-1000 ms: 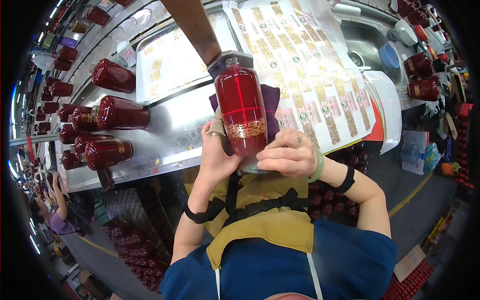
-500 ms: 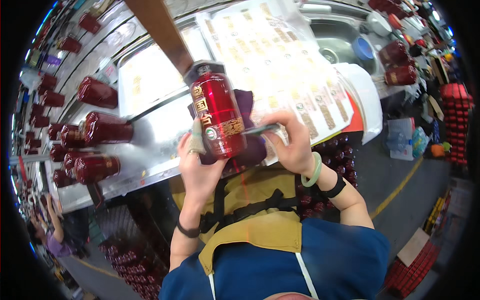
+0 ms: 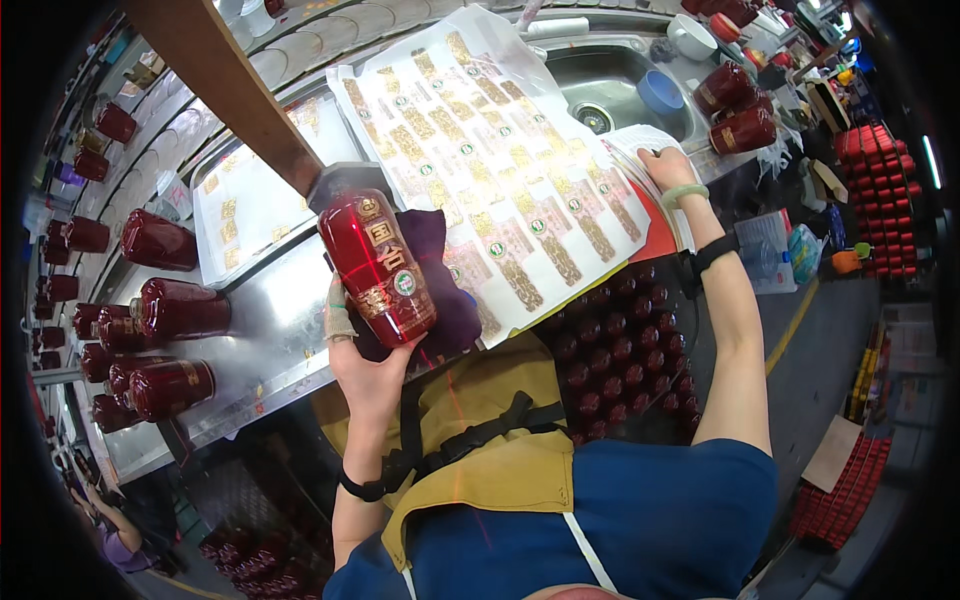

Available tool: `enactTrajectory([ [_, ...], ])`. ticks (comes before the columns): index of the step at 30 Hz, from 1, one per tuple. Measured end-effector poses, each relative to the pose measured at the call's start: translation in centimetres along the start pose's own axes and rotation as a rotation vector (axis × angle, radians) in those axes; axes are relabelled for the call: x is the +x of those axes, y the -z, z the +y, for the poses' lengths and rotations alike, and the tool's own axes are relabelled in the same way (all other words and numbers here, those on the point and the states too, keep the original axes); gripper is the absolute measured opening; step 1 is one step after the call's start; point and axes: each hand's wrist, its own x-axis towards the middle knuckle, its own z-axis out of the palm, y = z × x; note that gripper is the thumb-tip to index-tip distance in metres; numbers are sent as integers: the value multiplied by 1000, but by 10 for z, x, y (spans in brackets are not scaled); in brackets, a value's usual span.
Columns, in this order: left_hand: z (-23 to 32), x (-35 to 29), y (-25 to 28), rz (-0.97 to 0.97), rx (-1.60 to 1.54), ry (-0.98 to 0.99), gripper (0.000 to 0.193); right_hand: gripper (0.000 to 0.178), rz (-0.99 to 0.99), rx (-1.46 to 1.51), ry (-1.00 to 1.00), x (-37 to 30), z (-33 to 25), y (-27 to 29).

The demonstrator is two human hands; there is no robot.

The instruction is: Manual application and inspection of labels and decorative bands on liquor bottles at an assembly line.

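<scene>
My left hand (image 3: 362,368) is wrapped round the lower end of a glossy red bottle (image 3: 385,280) with gold markings and a round green-and-white decal. The bottle lies tilted on a dark purple cloth (image 3: 425,245), its far end against a grey holder (image 3: 345,183) at the foot of a wooden bar. Stretched out to the right, my right hand (image 3: 668,170) has its fingers curled at the edge of some white papers (image 3: 640,140); what they hold, if anything, is hidden. Between the hands lies a white sheet of gold and green decals (image 3: 500,170).
Several red bottles (image 3: 185,310) stand on the metal counter at left, with a tray of loose decals (image 3: 265,190) behind. At right are a sink (image 3: 590,80) with a blue bowl (image 3: 660,92) and more red bottles (image 3: 743,130). Packed dark red bottles (image 3: 625,350) sit below the counter.
My right hand has left the bottle, where it held a thin dark tool, and reached far right to the papers. The bottle stays in my left hand; the whole view has shifted.
</scene>
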Motion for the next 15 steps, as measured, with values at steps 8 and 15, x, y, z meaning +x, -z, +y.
enactTrajectory([
  [8,-4,0,2,8,13,-31,100,48,-255,-40,-84,35,10,4],
  [15,-15,-1,0,5,-39,71,97,49,-95,-236,56,30,26,2],
])
